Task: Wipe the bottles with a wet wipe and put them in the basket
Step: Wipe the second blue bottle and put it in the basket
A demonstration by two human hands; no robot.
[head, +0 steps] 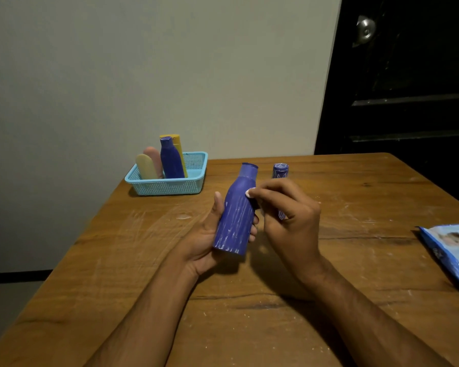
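Head cam: left hand (pixel 210 234) grips the streaked blue bottle (pixel 236 215), cap tilted away. Right hand (pixel 289 215) pinches a tiny white wipe (pixel 249 193) against its shoulder. Second blue bottle (pixel 280 172) sits just behind that hand. Basket (pixel 170 185), holding four bottles, sits beyond-left of the grip.

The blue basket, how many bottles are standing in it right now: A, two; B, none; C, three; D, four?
D: the blue basket holds four bottles, a cream one, a pink one, a blue one and a yellow one; another blue bottle is in the left hand.
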